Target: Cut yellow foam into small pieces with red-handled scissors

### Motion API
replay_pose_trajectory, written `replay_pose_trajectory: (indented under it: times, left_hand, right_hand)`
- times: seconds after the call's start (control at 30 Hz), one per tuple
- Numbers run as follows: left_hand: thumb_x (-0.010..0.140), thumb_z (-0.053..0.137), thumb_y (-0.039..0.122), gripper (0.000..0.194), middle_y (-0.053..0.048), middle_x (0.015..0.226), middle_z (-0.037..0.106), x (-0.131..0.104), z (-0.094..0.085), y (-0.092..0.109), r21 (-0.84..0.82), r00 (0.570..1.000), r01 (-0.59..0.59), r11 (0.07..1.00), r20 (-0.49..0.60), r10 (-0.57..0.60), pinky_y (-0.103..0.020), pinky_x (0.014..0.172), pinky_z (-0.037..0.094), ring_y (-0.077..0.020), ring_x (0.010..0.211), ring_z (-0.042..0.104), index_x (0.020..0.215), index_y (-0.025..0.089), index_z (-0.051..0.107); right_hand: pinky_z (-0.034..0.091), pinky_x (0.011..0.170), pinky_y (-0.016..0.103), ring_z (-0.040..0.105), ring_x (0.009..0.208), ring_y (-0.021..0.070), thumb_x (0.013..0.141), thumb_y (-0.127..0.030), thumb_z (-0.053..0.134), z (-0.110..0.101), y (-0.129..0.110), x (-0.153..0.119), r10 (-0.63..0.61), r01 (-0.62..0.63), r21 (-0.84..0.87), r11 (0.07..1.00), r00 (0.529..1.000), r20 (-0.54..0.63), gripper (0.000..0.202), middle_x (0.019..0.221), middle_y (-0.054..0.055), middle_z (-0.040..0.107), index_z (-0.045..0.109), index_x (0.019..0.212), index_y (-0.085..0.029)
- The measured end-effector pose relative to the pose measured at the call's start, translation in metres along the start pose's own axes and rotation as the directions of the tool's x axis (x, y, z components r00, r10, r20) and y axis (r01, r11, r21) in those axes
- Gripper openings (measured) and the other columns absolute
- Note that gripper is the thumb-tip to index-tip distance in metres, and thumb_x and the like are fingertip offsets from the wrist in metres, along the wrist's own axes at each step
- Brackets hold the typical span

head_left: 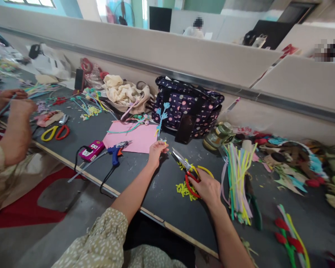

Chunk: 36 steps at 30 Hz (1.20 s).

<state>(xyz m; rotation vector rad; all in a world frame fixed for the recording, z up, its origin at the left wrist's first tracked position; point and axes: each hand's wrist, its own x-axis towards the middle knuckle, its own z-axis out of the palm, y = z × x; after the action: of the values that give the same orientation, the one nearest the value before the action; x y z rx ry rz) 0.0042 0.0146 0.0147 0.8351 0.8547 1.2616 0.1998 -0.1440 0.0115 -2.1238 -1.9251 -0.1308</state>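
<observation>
1. Head view: the right hand [208,184] is curled round the red and yellow handles of the scissors [187,166], whose blades point toward the left hand [156,153].
2. That left hand pinches a small pale piece [163,142] at its fingertips, near the blade tips.
3. Just past the left hand rises a blue flowered stem [163,114]; from where I stand, I can't tell whether it's gripped.
4. Yellow clippings [185,190] lie on the counter [163,190], beneath and beside the scissors.

even daylt | brt window [46,2] top-L | soft shdws | edges stretched, blurry
</observation>
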Motion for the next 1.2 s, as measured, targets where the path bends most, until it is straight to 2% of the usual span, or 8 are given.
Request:
replay_pose_trajectory:
  times: [0.17, 0.37, 0.5, 0.7, 0.83, 0.93, 1.1, 1.2]
  left_hand:
    - [0.069, 0.064, 0.026, 0.013, -0.001, 0.076, 0.063, -0.007, 0.005, -0.004, 0.122, 0.981, -0.186, 0.975, 0.078, 0.177, -0.028, 0.07, 0.047, -0.0157, 0.071, 0.065, 0.073, 0.017, 0.055]
    - [0.078, 0.057, 0.028, 0.008, -0.002, 0.082, 0.065, -0.017, 0.008, -0.007, 0.387, 0.945, -0.24, 0.89, 0.304, 0.122, -0.031, 0.079, 0.044, -0.0186, 0.081, 0.065, 0.079, 0.02, 0.057]
    - [0.078, 0.058, 0.027, 0.006, -0.003, 0.087, 0.064, -0.014, 0.006, -0.007, 0.469, 0.955, -0.244, 0.849, 0.268, 0.126, -0.032, 0.083, 0.043, -0.0205, 0.089, 0.063, 0.078, 0.021, 0.057]
    - [0.077, 0.058, 0.026, 0.009, -0.004, 0.095, 0.06, -0.005, 0.002, -0.008, 0.322, 0.972, -0.219, 0.921, 0.15, 0.178, -0.031, 0.085, 0.044, -0.0197, 0.091, 0.064, 0.079, 0.02, 0.052]
    - [0.079, 0.057, 0.029, 0.011, -0.004, 0.094, 0.06, -0.01, 0.005, -0.008, 0.326, 0.96, -0.206, 0.923, 0.252, 0.125, -0.031, 0.083, 0.044, -0.0185, 0.085, 0.065, 0.081, 0.019, 0.053]
    - [0.078, 0.058, 0.029, 0.01, -0.004, 0.094, 0.061, -0.008, 0.003, -0.012, 0.404, 0.959, -0.21, 0.89, 0.262, 0.108, -0.03, 0.085, 0.043, -0.0188, 0.091, 0.063, 0.079, 0.02, 0.055]
    - [0.077, 0.057, 0.022, 0.002, -0.002, 0.087, 0.061, 0.006, -0.01, -0.018, 0.517, 0.962, -0.268, 0.813, 0.092, 0.258, -0.028, 0.083, 0.041, -0.0165, 0.086, 0.059, 0.079, 0.021, 0.056]
    - [0.075, 0.06, 0.02, 0.002, -0.002, 0.081, 0.06, 0.005, -0.01, -0.017, 0.637, 0.951, -0.304, 0.708, 0.156, 0.268, -0.029, 0.08, 0.041, -0.0175, 0.079, 0.055, 0.075, 0.021, 0.06]
  right_hand:
    - [0.04, 0.061, 0.026, 0.063, 0.078, 0.0172, 0.083, -0.053, 0.05, -0.003, -0.004, -0.001, -0.015, 0.015, -0.041, 0.999, 1.0, 0.003, 0.039, 0.089, 0.003, 0.068, 0.058, 0.107, -0.023]
    - [0.038, 0.059, 0.026, 0.062, 0.076, 0.0173, 0.085, -0.053, 0.048, -0.004, -0.004, -0.002, -0.009, 0.01, -0.053, 0.999, 1.0, 0.01, 0.038, 0.087, 0.004, 0.068, 0.058, 0.106, -0.023]
    - [0.04, 0.061, 0.026, 0.063, 0.077, 0.0175, 0.084, -0.052, 0.049, -0.004, -0.004, -0.002, -0.005, 0.005, -0.05, 0.999, 1.0, -0.002, 0.038, 0.088, 0.005, 0.069, 0.059, 0.105, -0.023]
    - [0.041, 0.063, 0.026, 0.064, 0.082, 0.0182, 0.085, -0.054, 0.048, -0.003, -0.004, -0.001, -0.003, 0.002, -0.033, 0.999, 1.0, -0.025, 0.042, 0.093, 0.005, 0.069, 0.059, 0.11, -0.022]
    - [0.041, 0.063, 0.026, 0.064, 0.082, 0.0183, 0.084, -0.055, 0.049, 0.0, -0.003, -0.002, -0.011, 0.011, -0.044, 0.999, 1.0, -0.01, 0.043, 0.091, 0.005, 0.069, 0.059, 0.109, -0.021]
    - [0.041, 0.063, 0.026, 0.063, 0.082, 0.0177, 0.085, -0.054, 0.049, 0.001, -0.002, -0.003, -0.016, 0.015, -0.032, 0.999, 1.0, -0.016, 0.044, 0.092, 0.006, 0.069, 0.059, 0.111, -0.021]
    - [0.04, 0.061, 0.025, 0.063, 0.08, 0.0169, 0.084, -0.057, 0.047, -0.001, 0.0, -0.001, 0.053, -0.053, 0.005, 0.999, 0.997, -0.051, 0.042, 0.09, 0.004, 0.069, 0.061, 0.104, -0.023]
    - [0.039, 0.059, 0.025, 0.063, 0.079, 0.0173, 0.083, -0.058, 0.046, -0.001, 0.002, 0.001, 0.112, -0.111, 0.022, 0.994, 0.991, -0.075, 0.043, 0.088, 0.004, 0.069, 0.061, 0.103, -0.023]
